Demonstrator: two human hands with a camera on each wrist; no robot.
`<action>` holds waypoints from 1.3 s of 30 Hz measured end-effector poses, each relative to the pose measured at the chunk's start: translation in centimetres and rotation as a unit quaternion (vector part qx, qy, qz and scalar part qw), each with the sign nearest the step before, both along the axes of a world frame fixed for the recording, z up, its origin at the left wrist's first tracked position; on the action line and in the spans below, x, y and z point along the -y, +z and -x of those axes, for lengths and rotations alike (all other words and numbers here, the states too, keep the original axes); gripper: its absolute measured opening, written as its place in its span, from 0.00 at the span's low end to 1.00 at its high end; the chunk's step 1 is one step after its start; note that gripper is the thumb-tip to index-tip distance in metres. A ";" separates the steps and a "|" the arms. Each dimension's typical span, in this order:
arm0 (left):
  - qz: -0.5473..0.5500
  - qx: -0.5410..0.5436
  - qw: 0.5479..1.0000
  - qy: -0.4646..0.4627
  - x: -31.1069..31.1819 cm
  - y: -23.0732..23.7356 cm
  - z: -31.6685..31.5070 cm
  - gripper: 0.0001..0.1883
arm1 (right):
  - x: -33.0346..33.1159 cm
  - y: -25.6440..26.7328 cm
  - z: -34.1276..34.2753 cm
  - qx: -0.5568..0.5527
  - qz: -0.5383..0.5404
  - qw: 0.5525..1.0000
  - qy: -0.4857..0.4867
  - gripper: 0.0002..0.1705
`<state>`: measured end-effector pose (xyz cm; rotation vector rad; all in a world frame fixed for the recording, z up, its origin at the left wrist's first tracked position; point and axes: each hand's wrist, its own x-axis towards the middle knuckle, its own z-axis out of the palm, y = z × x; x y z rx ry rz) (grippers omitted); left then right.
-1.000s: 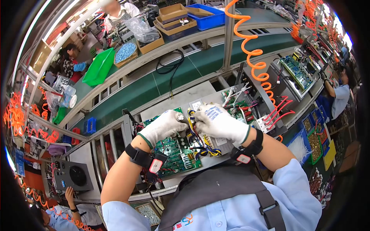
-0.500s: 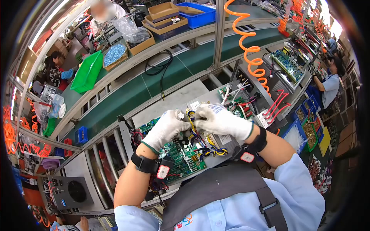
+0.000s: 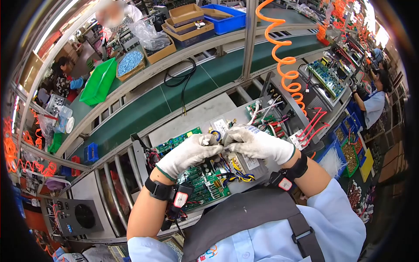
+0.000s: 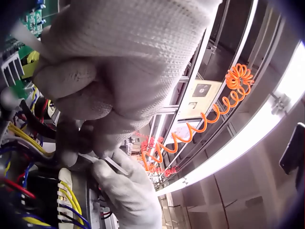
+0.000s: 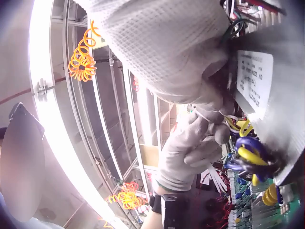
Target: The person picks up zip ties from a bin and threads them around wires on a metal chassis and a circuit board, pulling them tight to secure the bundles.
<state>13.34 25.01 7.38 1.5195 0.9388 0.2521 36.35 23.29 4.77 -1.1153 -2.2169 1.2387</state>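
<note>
Two gloved hands meet just over a green circuit board (image 3: 201,182) and a labelled metal box (image 3: 262,170). The left hand (image 3: 187,153) has its fingers curled round some thin white strips (image 5: 218,180); the right hand (image 3: 259,144) pinches a single strip (image 5: 205,114) in front of it. Yellow and blue wires (image 3: 239,177) bunch beside the box, near the fingers. Beyond the right hand I see an orange coiled hose (image 3: 279,58) hanging and red wires (image 3: 312,127) sticking up. A dark cable (image 3: 188,75) lies on the green belt (image 3: 144,109); past that stand a green bin (image 3: 99,83) and a blue bin (image 3: 224,24). The gloves cover part of the board, and I can't tell whether the single strip goes round any wires.
</note>
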 end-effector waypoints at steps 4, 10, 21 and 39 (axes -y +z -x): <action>0.037 0.012 0.999 0.012 0.0 -0.1 0.3 0.13 | -0.5 -1.1 -0.5 0.011 0.006 1.000 0.022 0.14; 0.027 0.028 0.999 0.005 0.3 0.4 0.5 0.13 | -0.6 -0.3 -0.5 0.029 -0.003 0.999 0.035 0.15; -0.026 0.011 0.999 -0.039 0.3 0.7 0.0 0.18 | -0.2 -0.3 0.4 -0.022 0.045 0.998 -0.025 0.12; -0.173 -0.245 0.951 -0.080 0.7 0.6 -1.0 0.19 | 0.0 1.7 2.1 -0.252 0.188 0.944 -0.101 0.14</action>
